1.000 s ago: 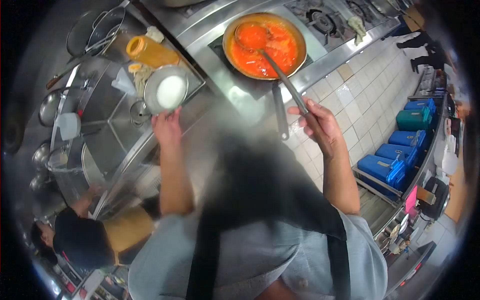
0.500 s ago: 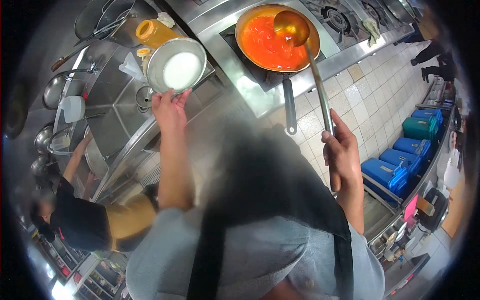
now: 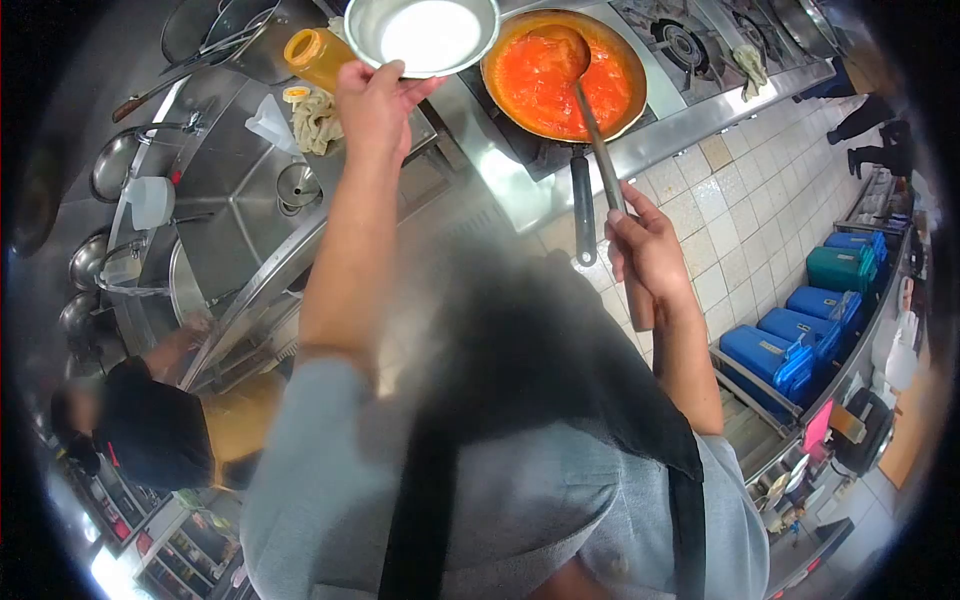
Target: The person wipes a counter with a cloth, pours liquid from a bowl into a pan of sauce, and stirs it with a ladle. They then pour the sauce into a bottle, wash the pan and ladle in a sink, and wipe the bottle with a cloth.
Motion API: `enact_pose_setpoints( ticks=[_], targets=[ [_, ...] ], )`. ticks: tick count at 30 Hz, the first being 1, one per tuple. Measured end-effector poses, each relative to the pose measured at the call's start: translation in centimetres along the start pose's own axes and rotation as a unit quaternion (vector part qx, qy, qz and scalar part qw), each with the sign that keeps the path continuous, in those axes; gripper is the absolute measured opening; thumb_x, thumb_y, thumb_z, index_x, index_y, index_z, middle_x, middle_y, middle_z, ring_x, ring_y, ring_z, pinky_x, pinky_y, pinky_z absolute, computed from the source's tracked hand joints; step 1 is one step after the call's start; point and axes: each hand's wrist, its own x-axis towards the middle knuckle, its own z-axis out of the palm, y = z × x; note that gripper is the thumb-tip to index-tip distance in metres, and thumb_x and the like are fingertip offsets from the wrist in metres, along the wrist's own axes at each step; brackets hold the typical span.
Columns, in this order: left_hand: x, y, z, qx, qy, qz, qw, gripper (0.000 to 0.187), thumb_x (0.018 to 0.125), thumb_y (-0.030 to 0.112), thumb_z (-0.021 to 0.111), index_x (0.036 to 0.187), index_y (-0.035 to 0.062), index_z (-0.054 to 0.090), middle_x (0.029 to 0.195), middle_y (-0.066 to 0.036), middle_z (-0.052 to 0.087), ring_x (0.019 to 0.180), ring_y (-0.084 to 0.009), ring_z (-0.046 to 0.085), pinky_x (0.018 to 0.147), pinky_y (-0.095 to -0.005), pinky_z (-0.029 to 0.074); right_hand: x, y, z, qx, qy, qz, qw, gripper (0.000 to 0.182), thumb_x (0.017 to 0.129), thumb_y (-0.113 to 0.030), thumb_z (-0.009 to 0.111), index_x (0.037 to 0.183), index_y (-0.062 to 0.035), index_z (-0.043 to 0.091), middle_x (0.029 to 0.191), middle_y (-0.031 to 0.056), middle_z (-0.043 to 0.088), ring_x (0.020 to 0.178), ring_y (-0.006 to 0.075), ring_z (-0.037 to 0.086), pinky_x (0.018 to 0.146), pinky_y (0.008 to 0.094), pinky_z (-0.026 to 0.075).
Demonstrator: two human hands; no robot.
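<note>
My left hand (image 3: pixel 380 105) grips the rim of a metal bowl (image 3: pixel 487 42) with white liquid (image 3: pixel 430 38) in it. The bowl is held up just left of a frying pan (image 3: pixel 640 75) on the stove. Orange-red sauce (image 3: pixel 530 85) fills the pan, whose black handle (image 3: pixel 583 205) points toward me. Closed round the long handle of a ladle (image 3: pixel 598 140) is my right hand (image 3: pixel 645 240). The ladle's head lies in the sauce near the pan's far side, partly covered by it.
An orange-yellow bottle (image 3: pixel 318 60) and a crumpled cloth (image 3: pixel 317 122) stand by the sink (image 3: pixel 240 190) at left. A co-worker (image 3: pixel 155 420) leans there. More burners (image 3: pixel 682 48) and another cloth (image 3: pixel 750 70) lie right. Blue bins (image 3: pixel 768 360) line the right side.
My left hand has brought the bowl rightward and up, closer to the pan. The ladle's head has dropped from above the pan into the sauce, and my right hand has shifted left and up.
</note>
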Motion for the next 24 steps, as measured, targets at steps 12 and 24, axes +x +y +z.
enact_pose_setpoints(
  ticks=[12, 24],
  targets=[
    [2.1, -2.1, 5.1, 0.040, -0.029, -0.005, 0.999, 0.022, 0.084, -0.008, 0.050, 0.097, -0.0033, 0.032, 0.091, -0.023, 0.054, 0.065, -0.0314, 0.067, 0.056, -0.0358, 0.062, -6.0, -2.6, -1.0, 0.233, -0.041, 0.044, 0.971, 0.042, 0.093, -0.009, 0.051, 0.132, 0.0047, 0.041, 0.074, 0.0093, 0.057, 0.042, 0.0092, 0.048, 0.034, 0.0199, 0.039],
    [2.5, -2.3, 8.5, 0.138, -0.039, -0.010, 0.990, 0.026, 0.081, -0.008, 0.052, 0.097, -0.0005, 0.033, 0.093, -0.023, 0.055, 0.062, -0.0304, 0.067, 0.051, -0.0335, 0.059, -2.1, -1.0, -0.8, -0.029, 0.084, -0.056, 0.994, 0.058, 0.092, -0.009, 0.056, 0.145, 0.0008, 0.033, 0.072, 0.0033, 0.053, 0.044, 0.0097, 0.049, 0.037, 0.0252, 0.040]
  ],
)
